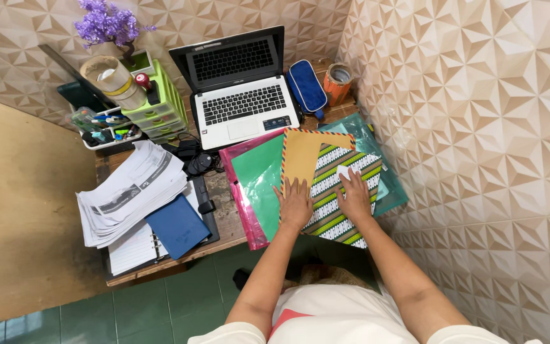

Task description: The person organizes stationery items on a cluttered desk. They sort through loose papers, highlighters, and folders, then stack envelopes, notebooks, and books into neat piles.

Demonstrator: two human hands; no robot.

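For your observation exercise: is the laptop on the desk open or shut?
Open: the laptop has its lid raised, keyboard showing; its dark screen mirrors the keys.

One laptop (240, 89), one blue pouch (306, 85), two hands, one flower vase (111, 38)

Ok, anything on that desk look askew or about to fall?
Yes. The stack of printed papers at the left is fanned out crookedly and hangs past the desk edge. The folders under both hands sit skewed, overlapping. Nothing looks spilled or damaged.
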